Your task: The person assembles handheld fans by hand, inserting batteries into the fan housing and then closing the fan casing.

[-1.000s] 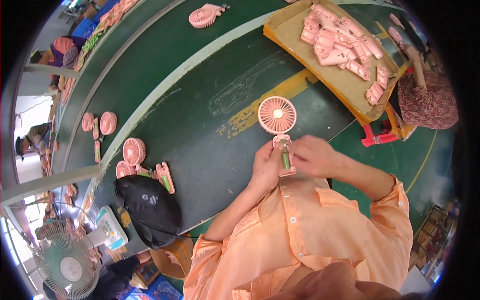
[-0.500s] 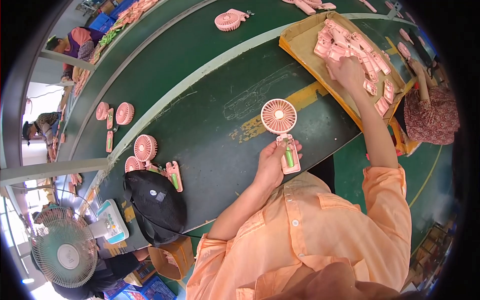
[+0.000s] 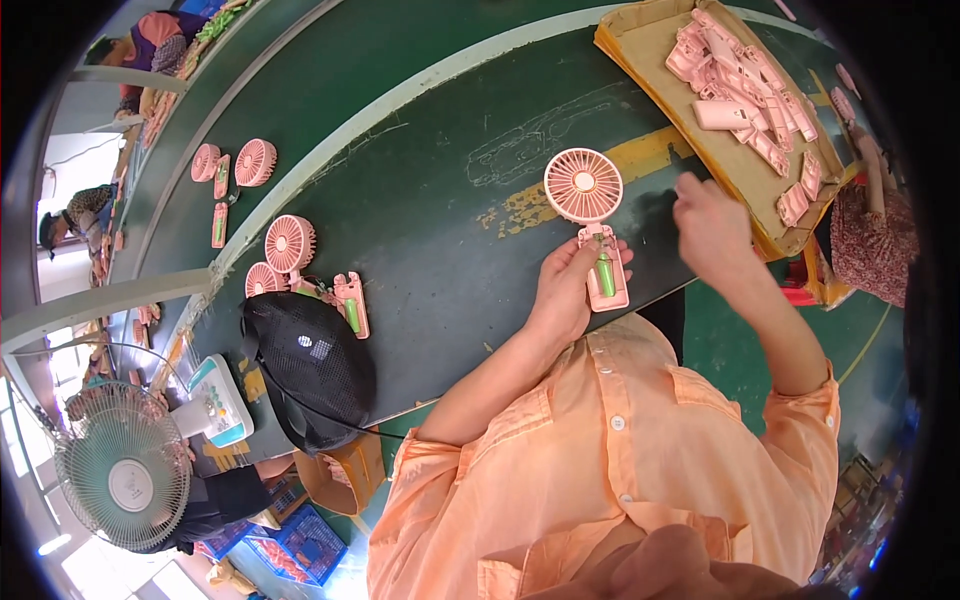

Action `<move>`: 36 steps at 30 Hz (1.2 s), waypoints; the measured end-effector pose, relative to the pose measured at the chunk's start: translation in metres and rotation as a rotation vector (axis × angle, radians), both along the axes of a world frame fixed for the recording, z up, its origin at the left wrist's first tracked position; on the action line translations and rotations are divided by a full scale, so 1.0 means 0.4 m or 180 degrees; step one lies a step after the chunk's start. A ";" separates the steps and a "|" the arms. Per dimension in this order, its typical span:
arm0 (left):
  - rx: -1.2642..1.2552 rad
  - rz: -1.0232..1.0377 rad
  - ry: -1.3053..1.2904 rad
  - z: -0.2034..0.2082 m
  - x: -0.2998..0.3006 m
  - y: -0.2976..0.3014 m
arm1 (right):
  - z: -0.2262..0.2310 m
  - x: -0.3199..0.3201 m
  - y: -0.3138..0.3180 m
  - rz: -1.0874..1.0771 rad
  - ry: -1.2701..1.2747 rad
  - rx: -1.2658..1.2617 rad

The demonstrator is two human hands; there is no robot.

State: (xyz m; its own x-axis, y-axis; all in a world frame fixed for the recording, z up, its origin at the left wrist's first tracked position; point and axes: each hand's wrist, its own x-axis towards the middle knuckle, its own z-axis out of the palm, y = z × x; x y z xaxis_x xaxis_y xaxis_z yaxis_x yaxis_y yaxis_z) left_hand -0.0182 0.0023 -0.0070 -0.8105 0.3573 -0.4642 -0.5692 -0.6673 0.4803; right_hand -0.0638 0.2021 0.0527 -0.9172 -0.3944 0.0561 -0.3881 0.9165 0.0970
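Observation:
My left hand [image 3: 572, 285] is closed around the handle of a pink handheld fan [image 3: 585, 187], thumb across its side. The fan's round grille points away from me, and its opened handle bares a green cylindrical battery [image 3: 605, 274]. To the right of the fan, my right hand [image 3: 712, 232] is raised with its fingers curled. What it holds, if anything, is hidden by the fingers. Beyond that hand, pink handle shells [image 3: 740, 85] lie heaped in a shallow cardboard tray [image 3: 648, 58].
On the left stand more pink fans [image 3: 290, 243], one opened handle [image 3: 350, 305] and a black mesh bag [image 3: 308, 365]. A larger desk fan [image 3: 125, 480] is at the lower left. A raised pale rail [image 3: 400, 110] curves across the green table. Other people sit at the far left and right.
My right hand has left the heap of shells and come back toward the fan, outside the tray. My left hand keeps its hold on the fan. The whole view has shifted slightly.

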 end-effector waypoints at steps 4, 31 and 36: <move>0.0025 0.0006 0.0011 0.001 -0.001 0.003 | -0.003 0.019 -0.034 0.0163 -0.0143 -0.0260; -0.0130 0.0047 0.0259 -0.046 0.011 0.007 | -0.072 0.087 -0.079 0.2223 0.0194 -0.1402; -0.0273 0.0022 0.0188 -0.031 0.009 0.001 | -0.066 0.072 -0.086 0.2613 0.0066 -0.1418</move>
State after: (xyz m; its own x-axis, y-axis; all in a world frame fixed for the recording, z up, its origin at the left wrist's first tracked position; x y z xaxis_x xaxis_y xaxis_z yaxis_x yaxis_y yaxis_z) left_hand -0.0144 0.0029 -0.0195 -0.8396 0.3126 -0.4442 -0.5338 -0.6261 0.5684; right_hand -0.0350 0.1678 0.0262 -0.3581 -0.8567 0.3713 -0.9328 0.3104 -0.1833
